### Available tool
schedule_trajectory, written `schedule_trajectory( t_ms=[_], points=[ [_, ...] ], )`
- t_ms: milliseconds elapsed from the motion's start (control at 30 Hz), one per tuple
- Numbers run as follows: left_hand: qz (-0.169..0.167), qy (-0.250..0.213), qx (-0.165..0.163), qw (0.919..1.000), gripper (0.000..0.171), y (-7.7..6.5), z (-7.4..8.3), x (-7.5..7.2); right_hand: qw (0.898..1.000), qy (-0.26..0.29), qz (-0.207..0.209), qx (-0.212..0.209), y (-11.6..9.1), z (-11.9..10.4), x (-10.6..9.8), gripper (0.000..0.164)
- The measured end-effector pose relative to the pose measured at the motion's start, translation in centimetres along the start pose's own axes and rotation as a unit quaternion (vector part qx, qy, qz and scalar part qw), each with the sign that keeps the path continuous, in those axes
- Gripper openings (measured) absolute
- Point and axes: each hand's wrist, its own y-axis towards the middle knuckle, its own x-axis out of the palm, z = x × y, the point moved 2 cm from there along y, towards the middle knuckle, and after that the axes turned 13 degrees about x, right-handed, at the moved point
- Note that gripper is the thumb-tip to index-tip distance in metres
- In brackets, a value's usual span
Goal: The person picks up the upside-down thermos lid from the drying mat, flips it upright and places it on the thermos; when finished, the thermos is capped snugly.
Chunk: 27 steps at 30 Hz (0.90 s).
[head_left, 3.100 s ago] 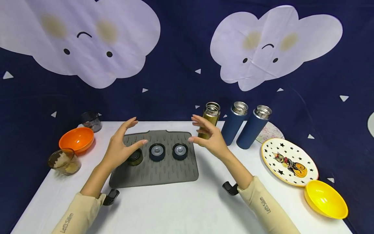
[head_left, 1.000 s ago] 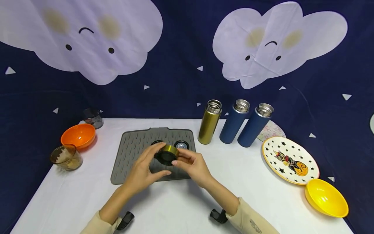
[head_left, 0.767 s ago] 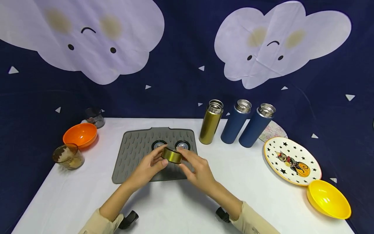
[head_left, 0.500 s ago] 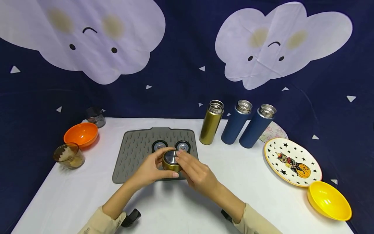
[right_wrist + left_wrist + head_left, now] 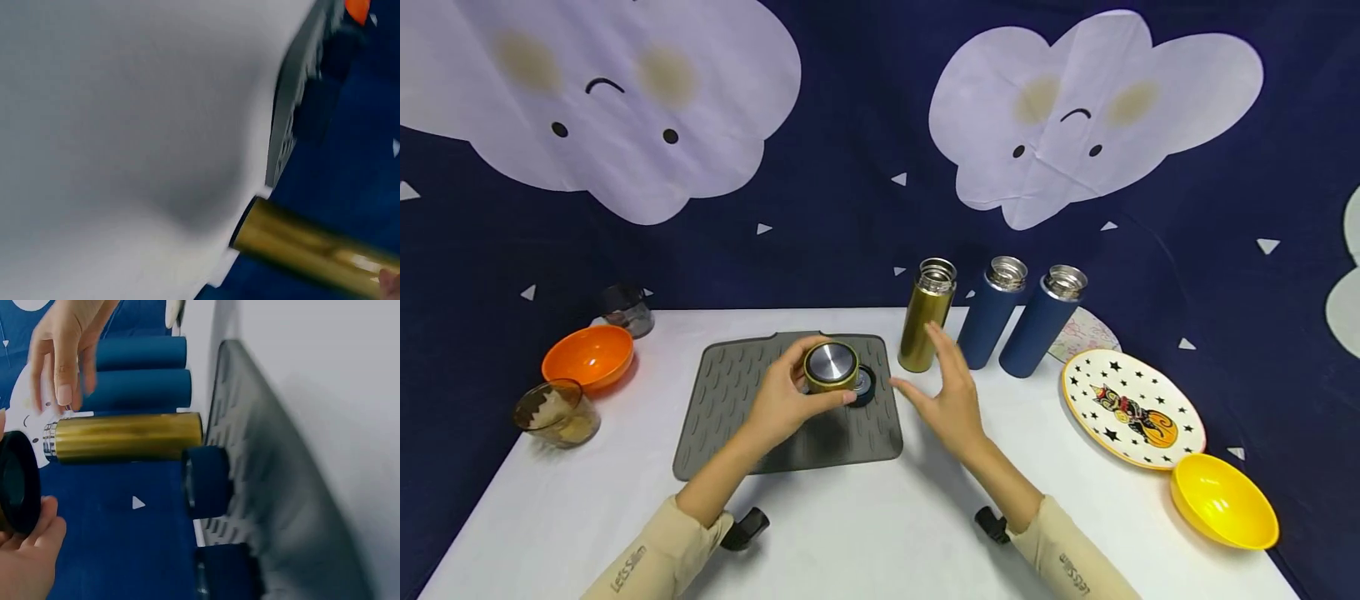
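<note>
My left hand [image 5: 781,398] grips a gold bottle lid [image 5: 832,367] between thumb and fingers above the mat, silver top up. The left wrist view shows the lid's dark underside [image 5: 19,481]. My right hand [image 5: 953,407] holds nothing; its thumb and fingers are spread in front of the gold bottle [image 5: 921,333]. That bottle stands upright, its steel mouth uncovered. One dark blue lid [image 5: 863,385] sits on the grey mat [image 5: 722,417]. The left wrist view shows a second dark lid [image 5: 228,572] there, hidden in the head view.
Two blue bottles [image 5: 988,325], both uncapped, stand right of the gold one. Further right are a patterned plate [image 5: 1105,425] and a yellow bowl [image 5: 1225,502]. At left are an orange bowl [image 5: 587,357], a brown glass [image 5: 559,414] and a dark glass [image 5: 627,310].
Both hands picked up the gold lid from the mat and turned it silver top up. Then my right hand let go and moved right towards the gold bottle.
</note>
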Motion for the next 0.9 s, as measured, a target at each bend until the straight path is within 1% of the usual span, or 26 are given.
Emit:
schedule_trajectory(
  t_ms=[33, 67, 133, 200, 267, 333, 433, 500, 567, 633, 700, 800, 900],
  points=[
    [0.010, -0.004, 0.000, 0.9999, 0.072, 0.8, 0.0, 0.1, 0.999, 0.014, 0.012, 0.050, 0.6, 0.6, -0.2, 0.090],
    [0.018, -0.006, 0.003, 0.9998, 0.073, 1.7, 0.1, 0.2, 0.995, 0.026, 0.020, 0.097, 1.2, 1.2, -0.3, 0.092],
    [0.031, -0.006, 0.010, 0.9995, 0.073, 3.7, 0.1, 0.6, 0.984, 0.048, 0.026, 0.170, 2.3, 2.2, -0.4, 0.095],
    [0.039, -0.001, 0.022, 0.9990, 0.072, 5.8, 0.2, 1.3, 0.974, 0.058, 0.021, 0.219, 3.5, 3.1, -0.1, 0.098],
    [0.043, 0.004, 0.034, 0.9985, 0.071, 8.0, 0.3, 2.2, 0.966, 0.060, 0.010, 0.250, 4.6, 3.6, 0.4, 0.100],
    [0.045, 0.007, 0.042, 0.9981, 0.070, 10.1, 0.3, 3.2, 0.962, 0.061, 0.006, 0.267, 5.7, 3.9, 1.1, 0.102],
    [0.041, 0.018, 0.050, 0.9978, 0.068, 13.0, 0.1, 5.0, 0.960, 0.062, 0.019, 0.271, 7.1, 4.2, 2.1, 0.102],
    [0.036, 0.039, 0.053, 0.9972, 0.067, 14.5, -0.2, 6.1, 0.960, 0.063, 0.039, 0.269, 7.9, 4.3, 2.6, 0.098],
    [0.031, 0.064, 0.057, 0.9958, 0.068, 15.6, -0.6, 7.2, 0.961, 0.056, 0.057, 0.265, 8.4, 4.3, 3.0, 0.091],
    [0.027, 0.084, 0.053, 0.9947, 0.069, 16.2, -1.0, 8.0, 0.960, 0.048, 0.064, 0.268, 8.6, 4.1, 3.2, 0.083],
    [0.027, 0.092, 0.049, 0.9942, 0.069, 16.5, -1.4, 8.6, 0.958, 0.040, 0.065, 0.275, 8.6, 4.0, 3.4, 0.076],
    [0.031, 0.087, 0.044, 0.9948, 0.070, 16.5, -1.8, 9.1, 0.954, 0.037, 0.066, 0.290, 8.5, 3.8, 3.4, 0.071],
    [0.034, 0.078, 0.048, 0.9952, 0.069, 16.4, -2.1, 9.5, 0.952, 0.040, 0.075, 0.295, 8.3, 3.8, 3.3, 0.069]
  ],
)
